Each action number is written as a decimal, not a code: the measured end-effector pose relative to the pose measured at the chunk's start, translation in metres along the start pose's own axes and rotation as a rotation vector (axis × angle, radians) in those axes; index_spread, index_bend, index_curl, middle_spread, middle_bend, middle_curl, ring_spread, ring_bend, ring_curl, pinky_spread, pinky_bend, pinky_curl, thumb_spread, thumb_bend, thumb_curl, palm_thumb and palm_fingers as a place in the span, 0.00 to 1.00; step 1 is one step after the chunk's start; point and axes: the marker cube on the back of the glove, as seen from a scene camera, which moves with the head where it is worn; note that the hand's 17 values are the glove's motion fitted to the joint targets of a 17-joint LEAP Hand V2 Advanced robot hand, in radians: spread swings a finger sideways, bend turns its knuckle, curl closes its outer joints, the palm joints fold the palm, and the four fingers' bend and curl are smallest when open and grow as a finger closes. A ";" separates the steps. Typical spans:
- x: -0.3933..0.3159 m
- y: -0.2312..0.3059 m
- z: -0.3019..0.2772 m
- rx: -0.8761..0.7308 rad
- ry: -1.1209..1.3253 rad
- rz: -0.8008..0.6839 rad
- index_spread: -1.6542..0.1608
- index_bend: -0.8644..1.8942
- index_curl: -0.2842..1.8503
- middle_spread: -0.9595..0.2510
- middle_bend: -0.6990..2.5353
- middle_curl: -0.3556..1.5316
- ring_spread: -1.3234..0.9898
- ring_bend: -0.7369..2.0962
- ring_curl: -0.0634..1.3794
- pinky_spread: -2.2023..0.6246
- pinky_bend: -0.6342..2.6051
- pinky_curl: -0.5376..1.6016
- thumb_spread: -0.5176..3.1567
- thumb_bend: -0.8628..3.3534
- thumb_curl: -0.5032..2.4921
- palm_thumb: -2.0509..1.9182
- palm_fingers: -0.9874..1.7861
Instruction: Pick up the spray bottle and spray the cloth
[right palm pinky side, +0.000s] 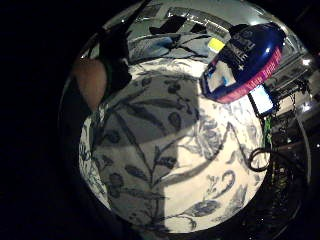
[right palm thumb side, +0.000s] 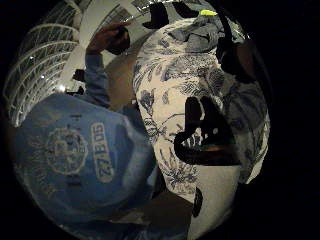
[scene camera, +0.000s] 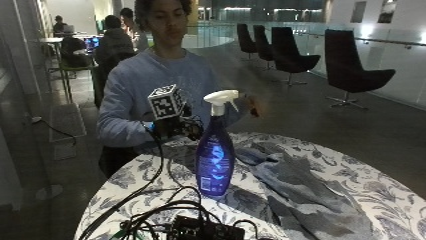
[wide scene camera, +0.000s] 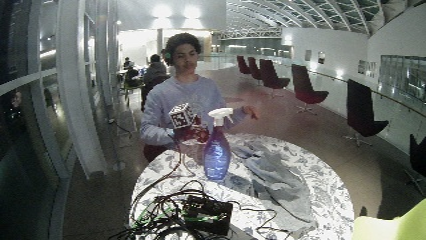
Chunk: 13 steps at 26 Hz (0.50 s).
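Big public atrium/lounge: glazed arched roof (wide scene camera: 293, 12), row of dark lounge chairs (scene camera: 313, 52) along railing, people at desks (scene camera: 70, 42) behind, round floral-clothed bench (scene camera: 373, 195).

Hardly any lettering can be read here. The person's blue sweatshirt (right palm thumb side: 75, 160) carries a round crest and, at about three o'clock from it, a pale patch with large digits or letters, too distorted in the thumb-side palm view to make out for certain. The spray bottle (right palm pinky side: 247, 60) has a dark blue label with white wording and a pink band of print along one edge; in the little-finger-side view none of it is legible, and from across the table the label is only a glow.
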 end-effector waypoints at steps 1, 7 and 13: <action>-0.001 0.000 0.000 0.001 0.000 -0.002 0.83 0.41 0.17 0.76 0.36 0.25 0.56 0.41 0.13 0.80 0.26 0.27 0.24 0.29 0.21 0.66 0.73; -0.005 -0.004 -0.003 0.008 0.026 -0.017 0.79 0.39 0.23 0.74 0.36 0.30 0.55 0.42 0.20 0.82 0.25 0.31 0.33 0.30 0.23 0.68 0.71; 0.000 -0.009 -0.011 0.016 0.021 0.003 0.77 0.38 0.25 0.73 0.36 0.32 0.55 0.41 0.23 0.83 0.24 0.32 0.38 0.29 0.25 0.69 0.71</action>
